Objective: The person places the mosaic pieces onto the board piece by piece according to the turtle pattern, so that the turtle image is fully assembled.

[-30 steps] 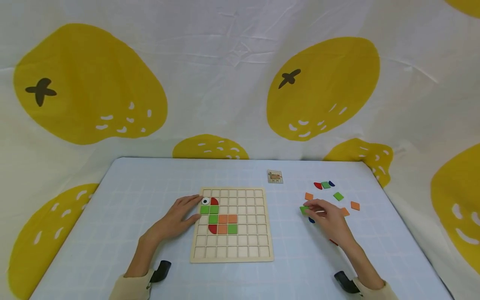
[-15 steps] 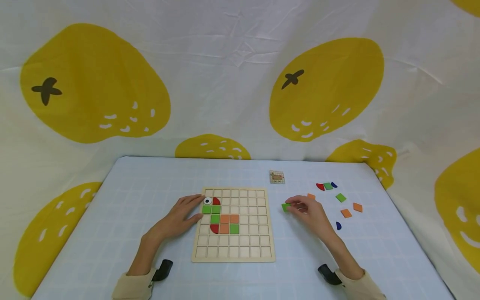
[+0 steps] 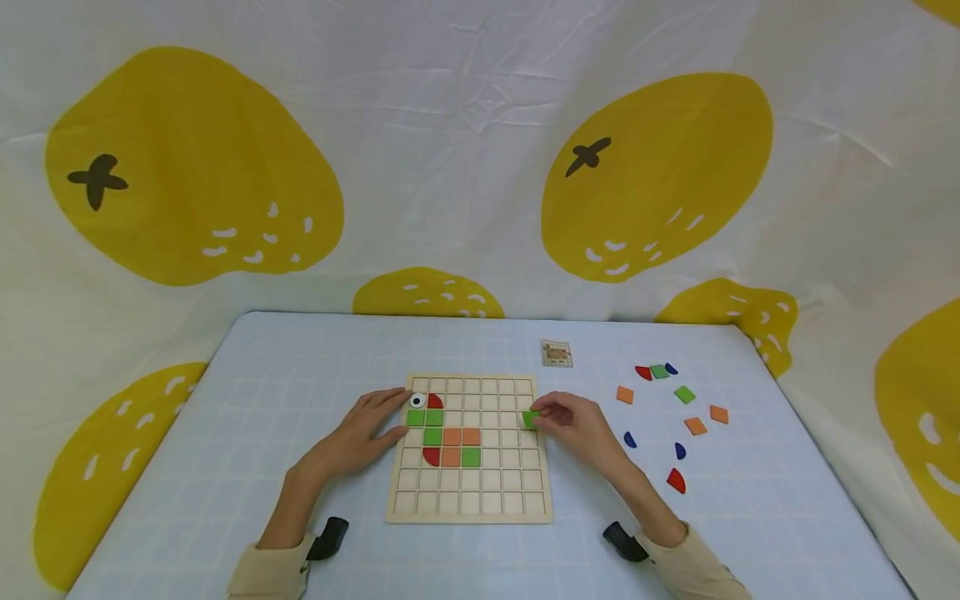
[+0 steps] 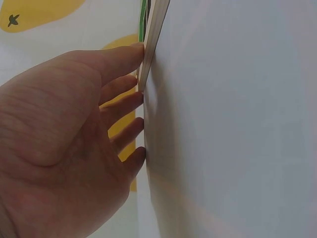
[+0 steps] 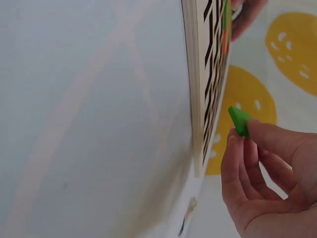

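A wooden grid board [image 3: 500, 504] lies on the table. In its left part sit a round eye tile [image 3: 417, 401], red quarter-round tiles [image 3: 434, 402], and several green [image 3: 432, 437] and orange [image 3: 451, 457] squares. My left hand [image 3: 356, 439] rests at the board's left edge, its thumb and fingertips touching the rim [image 4: 154, 34] in the left wrist view. My right hand [image 3: 581, 427] pinches a green square tile [image 3: 530, 420] between thumb and fingers, over the board's right side. In the right wrist view this tile [image 5: 240, 120] is held clear of the board.
Loose tiles lie right of the board: orange squares [image 3: 625, 394], green squares [image 3: 684, 394], blue pieces [image 3: 680, 451] and red pieces [image 3: 677, 481]. A small picture card [image 3: 557, 353] lies behind the board. A fruit-patterned cloth [image 3: 450, 167] hangs beyond the table.
My right hand has carried the green tile leftward from the loose pieces to the board's right side, uncovering blue and red pieces. My left hand has stayed at the board's edge.
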Demonstrator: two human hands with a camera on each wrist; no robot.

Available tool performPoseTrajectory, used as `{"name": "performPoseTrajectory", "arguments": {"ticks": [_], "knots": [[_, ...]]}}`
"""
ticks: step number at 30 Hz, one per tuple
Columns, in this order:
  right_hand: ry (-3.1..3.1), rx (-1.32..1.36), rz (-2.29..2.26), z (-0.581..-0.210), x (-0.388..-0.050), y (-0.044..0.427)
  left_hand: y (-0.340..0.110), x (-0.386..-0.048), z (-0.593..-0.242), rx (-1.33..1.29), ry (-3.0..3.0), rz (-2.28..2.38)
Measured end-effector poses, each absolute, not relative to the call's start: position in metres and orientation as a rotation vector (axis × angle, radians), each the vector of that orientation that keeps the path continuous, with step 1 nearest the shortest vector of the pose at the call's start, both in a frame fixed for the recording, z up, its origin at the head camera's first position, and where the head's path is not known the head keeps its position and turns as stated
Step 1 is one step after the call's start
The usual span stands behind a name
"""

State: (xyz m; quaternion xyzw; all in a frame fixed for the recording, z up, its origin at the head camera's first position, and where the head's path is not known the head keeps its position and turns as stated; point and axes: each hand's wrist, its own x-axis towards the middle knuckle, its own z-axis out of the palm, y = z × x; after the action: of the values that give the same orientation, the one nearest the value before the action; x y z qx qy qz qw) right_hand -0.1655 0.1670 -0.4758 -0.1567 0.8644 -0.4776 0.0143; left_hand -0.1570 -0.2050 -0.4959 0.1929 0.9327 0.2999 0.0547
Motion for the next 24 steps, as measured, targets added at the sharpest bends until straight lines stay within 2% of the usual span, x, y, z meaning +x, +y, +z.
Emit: {"name": "performPoseTrajectory", "arguments": {"ticks": [8,24], "knots": [[2.555,-0.613,-1.505,-0.48,-0.166,0.144,-0.205,-0.157,-0.495,0.589,2.836,0.908],[2.543,-0.647,-1.404,-0.485,-0.167,0.122,-0.204,-0.157,-0.494,0.613,2.825,0.944]]}}
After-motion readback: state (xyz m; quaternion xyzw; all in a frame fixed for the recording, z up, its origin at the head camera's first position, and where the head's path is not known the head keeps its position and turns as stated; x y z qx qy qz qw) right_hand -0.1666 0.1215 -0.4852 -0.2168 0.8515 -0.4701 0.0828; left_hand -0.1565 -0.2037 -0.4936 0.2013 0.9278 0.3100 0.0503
